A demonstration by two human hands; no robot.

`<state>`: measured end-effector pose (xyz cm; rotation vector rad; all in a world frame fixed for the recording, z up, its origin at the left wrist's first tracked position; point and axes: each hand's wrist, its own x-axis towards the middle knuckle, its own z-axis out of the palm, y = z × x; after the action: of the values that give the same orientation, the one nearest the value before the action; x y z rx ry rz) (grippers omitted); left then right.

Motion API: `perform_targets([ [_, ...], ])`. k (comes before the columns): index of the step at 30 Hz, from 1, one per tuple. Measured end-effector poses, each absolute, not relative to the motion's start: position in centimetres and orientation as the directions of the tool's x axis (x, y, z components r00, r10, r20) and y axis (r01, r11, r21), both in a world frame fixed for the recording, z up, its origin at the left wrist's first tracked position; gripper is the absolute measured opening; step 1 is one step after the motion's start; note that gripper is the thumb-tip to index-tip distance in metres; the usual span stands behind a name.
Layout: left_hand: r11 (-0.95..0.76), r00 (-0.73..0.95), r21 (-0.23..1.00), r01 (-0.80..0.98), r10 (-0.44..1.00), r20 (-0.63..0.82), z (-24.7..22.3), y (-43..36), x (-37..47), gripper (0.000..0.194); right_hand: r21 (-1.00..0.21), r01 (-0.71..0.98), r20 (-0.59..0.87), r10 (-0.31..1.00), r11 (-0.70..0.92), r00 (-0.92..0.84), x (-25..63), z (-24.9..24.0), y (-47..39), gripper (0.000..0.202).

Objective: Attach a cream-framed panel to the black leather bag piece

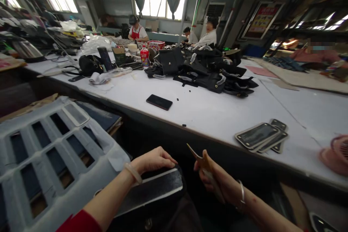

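My left hand [154, 160] is closed over the far edge of a dark bag piece [152, 191] on my lap. A long panel edged in white shows on it, and my fingertips are partly hidden behind its edge. My right hand [213, 177], a short way to the right, grips a pointed tool [200, 157] with a narrow, curved tip. That tip points up and left, apart from the bag piece. Whether the tool is a knife or scissors I cannot make out.
Left of me lies a pale sheet [65, 152] with rectangular openings. On the white table [212, 112] are a phone [159, 102], a heap of black bags [201, 67], a small stack of dark panels [261, 136] and a pink fan [335, 156]. People sit further back.
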<state>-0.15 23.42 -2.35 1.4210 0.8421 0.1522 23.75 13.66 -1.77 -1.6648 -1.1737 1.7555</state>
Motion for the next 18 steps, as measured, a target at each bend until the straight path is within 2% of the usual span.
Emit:
perform_targets([
  [2, 0.191, 0.716, 0.903, 0.384, 0.557, -0.422, -2.0, 23.5, -0.1, 0.037, -0.785, -0.073, -0.574, 0.766, -0.615, -0.289, 23.4, -1.6, 13.8, 0.077],
  [4, 0.182, 0.722, 0.903, 0.389, 0.548, -0.422, -1.7, 23.4, -0.1, 0.036, -0.720, -0.261, -0.531, 0.753, -0.643, -0.389, 22.5, -1.6, 14.0, 0.079],
  [9, 0.153, 0.731, 0.899, 0.411, 0.533, -0.425, -1.1, 23.3, 0.1, 0.039, -0.802, -0.198, -0.494, 0.812, -0.563, -0.310, 19.6, -2.5, 15.0, 0.063],
  [12, 0.136, 0.718, 0.884, 0.447, 0.535, -0.445, -1.0, 23.2, 0.0, 0.033, -0.834, -0.153, -0.480, 0.835, -0.530, -0.270, 18.7, -3.3, 15.4, 0.056],
  [18, 0.070, 0.691, 0.873, 0.482, 0.583, -0.428, -0.8, 23.2, -0.3, 0.034, -0.949, -0.023, -0.302, 0.927, -0.315, -0.224, 18.3, -4.1, 16.2, 0.049],
])
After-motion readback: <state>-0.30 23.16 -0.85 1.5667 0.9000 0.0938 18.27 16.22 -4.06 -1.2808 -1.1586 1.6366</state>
